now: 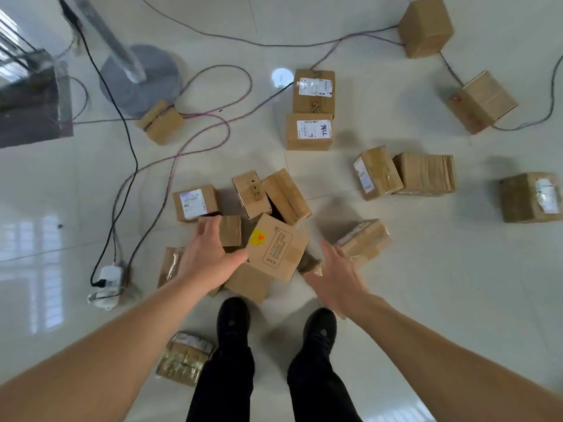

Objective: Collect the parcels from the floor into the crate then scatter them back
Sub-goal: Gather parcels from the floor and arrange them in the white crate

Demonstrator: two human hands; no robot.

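- Left hand (210,254) is reaching out, fingers spread and relaxed, gripping nothing, over a small box (232,230) in the pile; cannot tell if it is touching.
- Right hand (335,275) is stretching flat, fingers straight, holding nothing, just beside a taped box (365,239).
- Yellow-sticker box (277,248) is lying tilted on other boxes, between both hands.
- Other boxes (309,130) are lying scattered over the floor (441,284), cables (131,166) running among them.
- Wrapped box (185,357) is lying beside the left shoe (233,322).
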